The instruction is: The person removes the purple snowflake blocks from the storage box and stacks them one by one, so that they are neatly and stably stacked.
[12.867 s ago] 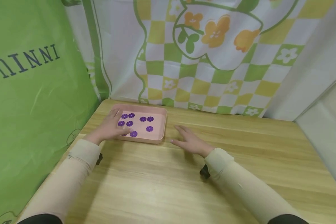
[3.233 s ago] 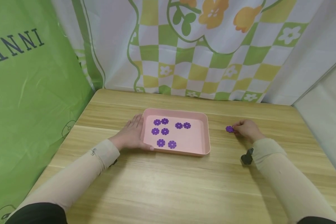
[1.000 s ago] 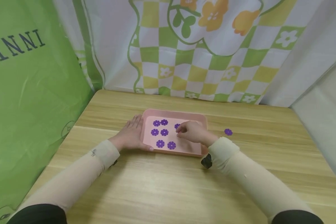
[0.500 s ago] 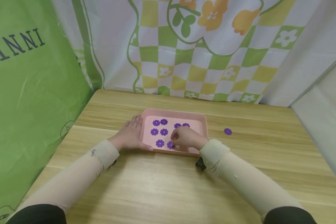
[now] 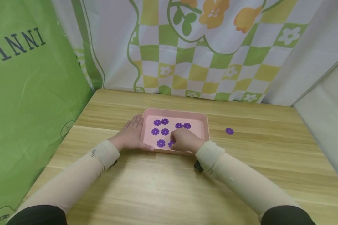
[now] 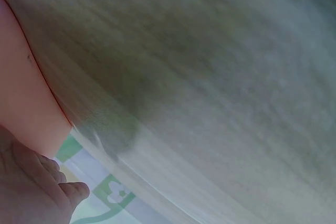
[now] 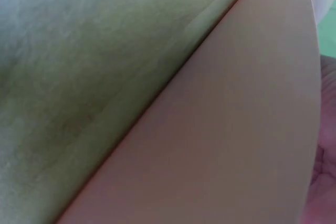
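Observation:
A shallow pink tray (image 5: 206, 126) holds several purple flower-shaped discs, such as this disc (image 5: 161, 143) at its front left. My left hand (image 5: 130, 136) lies along the tray's left wall, fingers straight and thumb at the front rim. My right hand (image 5: 186, 140) reaches in over the right part, fingers curled at a purple disc (image 5: 170, 144) near the front wall and partly covering it. Another purple disc (image 5: 229, 131) lies on the table to the right. Both wrist views show the tray's outer wall (image 6: 29, 93); the right fingertips are hidden behind it.
The tray stands on a wood-grain table (image 5: 157, 187). Behind it hangs a checkered curtain (image 5: 186, 59) with flower prints, reaching the table's back edge. A green cloth (image 5: 36, 93) hangs along the left side.
Since 12.9 s ago the tray has moved right and one disc now lies on the table. Over the last second my right hand moved left and nearer to the front disc; my left hand stayed.

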